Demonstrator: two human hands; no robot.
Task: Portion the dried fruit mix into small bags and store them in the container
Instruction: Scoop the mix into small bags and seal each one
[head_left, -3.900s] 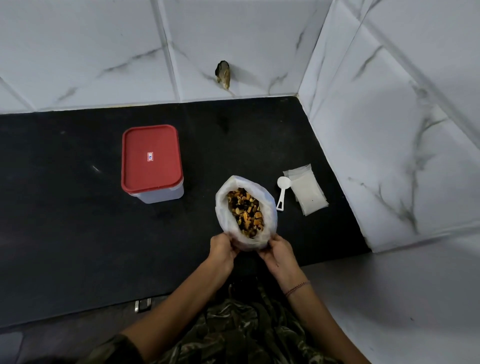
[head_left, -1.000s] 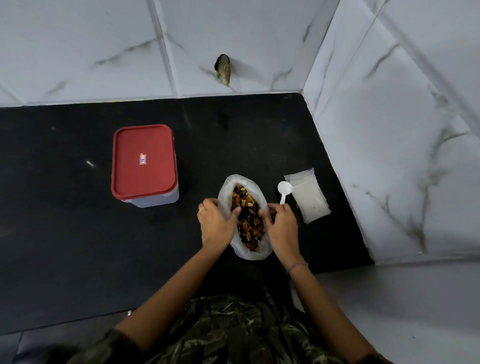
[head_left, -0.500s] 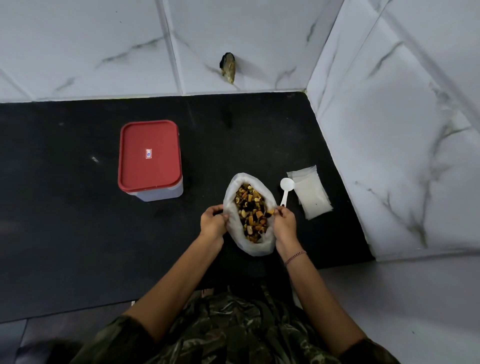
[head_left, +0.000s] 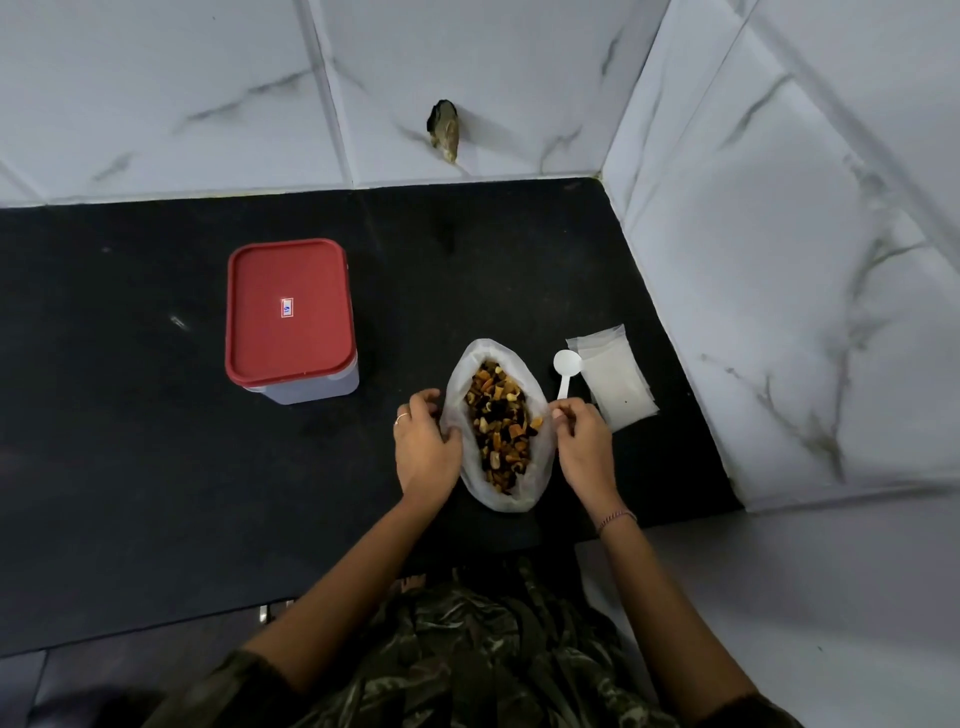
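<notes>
An open white plastic bag (head_left: 519, 496) with dried fruit mix (head_left: 501, 421) inside stands on the black counter (head_left: 130, 467). My left hand (head_left: 423, 441) grips the bag's left rim. My right hand (head_left: 582, 441) pinches the right rim, next to the handle of a white plastic spoon (head_left: 566, 366). A flat stack of small clear bags (head_left: 615, 376) lies right of the spoon. The container (head_left: 291, 319) with a red lid on it stands to the left.
White marble-tiled walls (head_left: 779, 260) close the counter at the back and right. A dark hole (head_left: 444, 127) marks the back wall. The counter's front edge runs just below my hands.
Over the last seconds my hands moved from the bag's near end up to its two sides, and the bag's mouth is spread wider. The container, spoon and small bags stay put.
</notes>
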